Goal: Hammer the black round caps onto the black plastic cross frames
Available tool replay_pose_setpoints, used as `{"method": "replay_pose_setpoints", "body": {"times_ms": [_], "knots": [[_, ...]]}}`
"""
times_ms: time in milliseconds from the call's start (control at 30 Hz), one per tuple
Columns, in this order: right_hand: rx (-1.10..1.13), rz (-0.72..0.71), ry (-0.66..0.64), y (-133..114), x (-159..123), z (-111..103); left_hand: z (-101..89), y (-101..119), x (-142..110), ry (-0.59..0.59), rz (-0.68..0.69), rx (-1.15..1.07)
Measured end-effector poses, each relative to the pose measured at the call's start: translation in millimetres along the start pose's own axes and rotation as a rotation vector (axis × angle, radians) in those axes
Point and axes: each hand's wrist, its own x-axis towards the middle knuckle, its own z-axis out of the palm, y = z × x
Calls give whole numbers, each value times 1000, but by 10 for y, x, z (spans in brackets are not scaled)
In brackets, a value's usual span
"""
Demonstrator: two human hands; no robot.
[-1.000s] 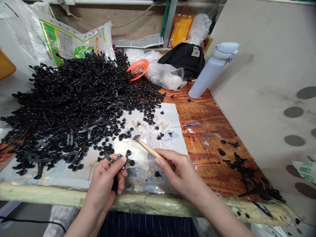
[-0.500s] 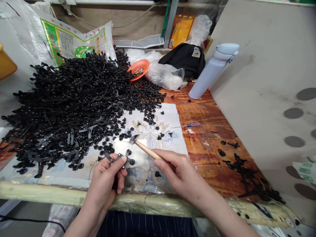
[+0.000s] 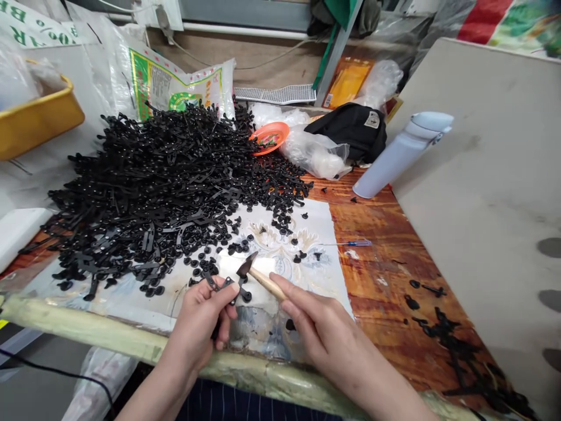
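Note:
My left hand pinches a black jointed plastic linkage between thumb and fingers, near the front of the table. A round black end of it shows by the fingertips. My right hand is wrapped round the wooden handle of a small hammer. The dark hammer head lies right over the linkage; whether they touch I cannot tell. Beneath them is a pale pad on a patterned cloth sheet. Small round black caps lie loose just beyond my left hand.
A big heap of black linkages covers the left and back. An orange plate, a black bag and a light-blue bottle stand behind. A screwdriver lies right of centre, more black parts at front right. A yellow bin is left.
The view has shifted, so the scene sits lower and further right. The hammer head has come closer to the linkage, over its right part. Both hands keep their hold.

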Motion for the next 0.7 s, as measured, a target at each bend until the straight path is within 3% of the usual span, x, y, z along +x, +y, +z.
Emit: {"method": "replay_pose_setpoints", "body": {"times_ms": [133,300,467,600,700], "knots": [[54,-41,120,-22,-12,-27,-9,7,20,-8,-8,6],[-25,4,-36,26,-27,23,-18,47,18,1,-15,29],[32,7,59,33,-70,58,-35,52,13,-2,-10,56],[-7,53,-36,78,-84,90,-32,50,13,-1,-20,69],[157,159,79,158,-90,5,-41,49,15,-12,-20,72]]}}
